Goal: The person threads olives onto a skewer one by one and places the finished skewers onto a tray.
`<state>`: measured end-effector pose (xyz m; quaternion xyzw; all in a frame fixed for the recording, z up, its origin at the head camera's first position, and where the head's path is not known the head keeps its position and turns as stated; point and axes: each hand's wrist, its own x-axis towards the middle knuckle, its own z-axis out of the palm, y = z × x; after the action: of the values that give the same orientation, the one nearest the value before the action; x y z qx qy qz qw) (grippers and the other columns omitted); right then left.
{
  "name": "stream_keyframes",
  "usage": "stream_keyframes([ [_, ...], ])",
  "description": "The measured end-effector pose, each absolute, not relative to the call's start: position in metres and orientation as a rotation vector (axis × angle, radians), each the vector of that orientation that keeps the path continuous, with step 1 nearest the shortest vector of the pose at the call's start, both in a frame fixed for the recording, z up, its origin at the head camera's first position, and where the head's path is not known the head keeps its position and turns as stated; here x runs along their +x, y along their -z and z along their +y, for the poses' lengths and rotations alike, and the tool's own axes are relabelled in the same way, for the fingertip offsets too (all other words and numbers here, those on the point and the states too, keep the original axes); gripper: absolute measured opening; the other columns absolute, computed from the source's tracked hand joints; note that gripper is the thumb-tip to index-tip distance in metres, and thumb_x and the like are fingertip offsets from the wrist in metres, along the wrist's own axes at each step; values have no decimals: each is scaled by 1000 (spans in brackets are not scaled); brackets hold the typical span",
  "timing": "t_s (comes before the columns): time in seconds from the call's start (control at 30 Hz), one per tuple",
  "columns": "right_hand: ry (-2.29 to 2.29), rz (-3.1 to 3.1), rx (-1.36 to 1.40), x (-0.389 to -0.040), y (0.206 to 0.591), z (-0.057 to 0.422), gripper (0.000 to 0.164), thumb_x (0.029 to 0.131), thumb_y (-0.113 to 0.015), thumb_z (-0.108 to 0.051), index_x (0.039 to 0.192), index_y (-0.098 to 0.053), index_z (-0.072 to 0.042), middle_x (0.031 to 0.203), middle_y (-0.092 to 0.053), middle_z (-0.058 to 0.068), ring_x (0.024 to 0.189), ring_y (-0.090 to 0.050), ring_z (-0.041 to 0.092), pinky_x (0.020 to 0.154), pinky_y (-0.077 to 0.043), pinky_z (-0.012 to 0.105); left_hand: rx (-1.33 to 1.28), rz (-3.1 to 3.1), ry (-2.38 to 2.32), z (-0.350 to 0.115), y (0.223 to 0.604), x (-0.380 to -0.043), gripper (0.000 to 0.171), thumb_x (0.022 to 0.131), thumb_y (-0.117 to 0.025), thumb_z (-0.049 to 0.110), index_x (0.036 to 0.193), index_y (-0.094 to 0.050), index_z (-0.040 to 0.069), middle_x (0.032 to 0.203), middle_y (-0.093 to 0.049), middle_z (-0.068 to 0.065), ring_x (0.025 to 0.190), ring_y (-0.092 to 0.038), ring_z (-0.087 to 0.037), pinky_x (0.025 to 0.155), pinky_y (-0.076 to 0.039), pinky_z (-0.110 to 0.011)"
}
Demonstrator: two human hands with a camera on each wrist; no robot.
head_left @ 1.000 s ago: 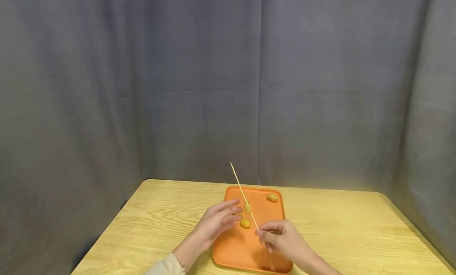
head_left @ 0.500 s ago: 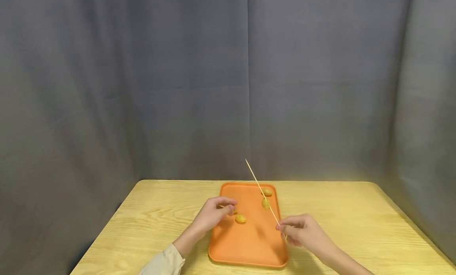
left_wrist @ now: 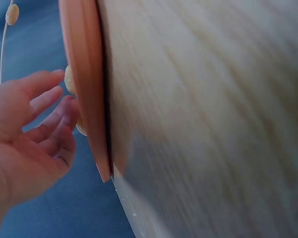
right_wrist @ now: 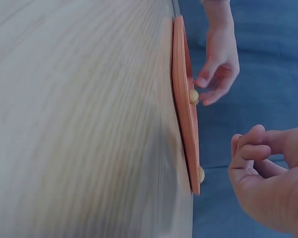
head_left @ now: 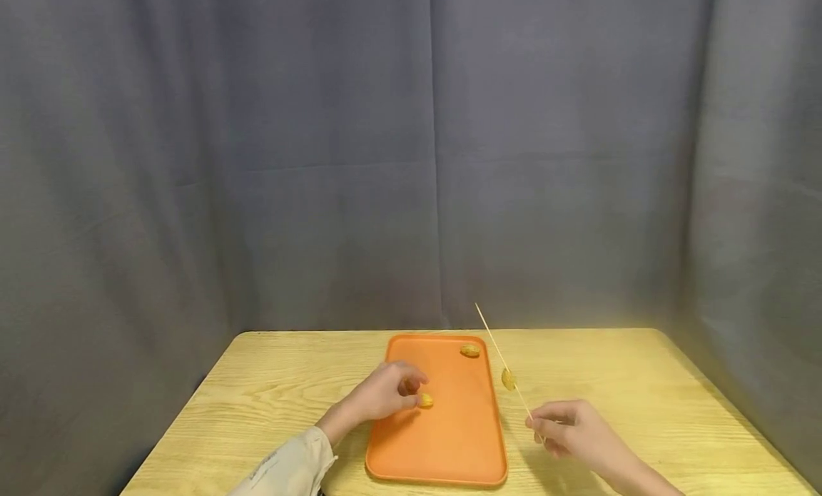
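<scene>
My right hand [head_left: 574,432] pinches a thin wooden skewer [head_left: 493,339] near its lower end, off the tray's right side. A wrinkled yellow oval piece [head_left: 509,380], like dried fruit, is threaded partway along it; the left wrist view shows this threaded piece [left_wrist: 12,15] too. Over the left of the orange tray [head_left: 443,453], my left hand [head_left: 385,390] reaches down with loosely bent fingers, its thumb tip right at another yellow piece [head_left: 427,401]. In the left wrist view, fingertips lie close to two pieces, an upper one [left_wrist: 70,80] and a lower one [left_wrist: 81,127] partly hidden.
One more yellow piece [head_left: 470,350] lies in the tray's far right corner. The tray rests on a light wood-grain table [head_left: 597,367]. Behind the table hangs a grey curtain [head_left: 334,196].
My right hand has moved right, carrying the skewer and its threaded piece from over the tray to beyond its right edge. My left hand has bent its fingers and lowered towards the pieces.
</scene>
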<state>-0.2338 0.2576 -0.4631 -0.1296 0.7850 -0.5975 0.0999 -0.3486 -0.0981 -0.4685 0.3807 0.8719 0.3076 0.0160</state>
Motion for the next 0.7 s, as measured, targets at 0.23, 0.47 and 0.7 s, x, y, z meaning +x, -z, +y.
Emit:
stream_keyframes([
  [0.23,1718,2344,-373,-230,466,271,29,103,-64,-19,113,-70,7,81,-64,9,61,-52,12,59,-50,27,1216,2764,-836,-96,475,-351,27,86,-83,4,111,-74,5,95,-66,0,83,-65,-11,72,-53,-19],
  [0.47,1693,2380,-386,-228,468,274,29,102,-64,-19,112,-70,8,77,-63,9,60,-53,12,58,-51,28,1183,2820,-770,-92,477,-353,20,89,-80,7,109,-75,9,94,-66,5,85,-62,-8,74,-52,-20],
  [0.7,1684,2392,-411,-228,468,272,27,102,-64,-18,110,-71,8,74,-62,7,58,-52,11,57,-50,27,1197,2809,-802,-92,476,-350,17,91,-77,6,108,-75,7,93,-66,5,84,-63,-10,72,-52,-20],
])
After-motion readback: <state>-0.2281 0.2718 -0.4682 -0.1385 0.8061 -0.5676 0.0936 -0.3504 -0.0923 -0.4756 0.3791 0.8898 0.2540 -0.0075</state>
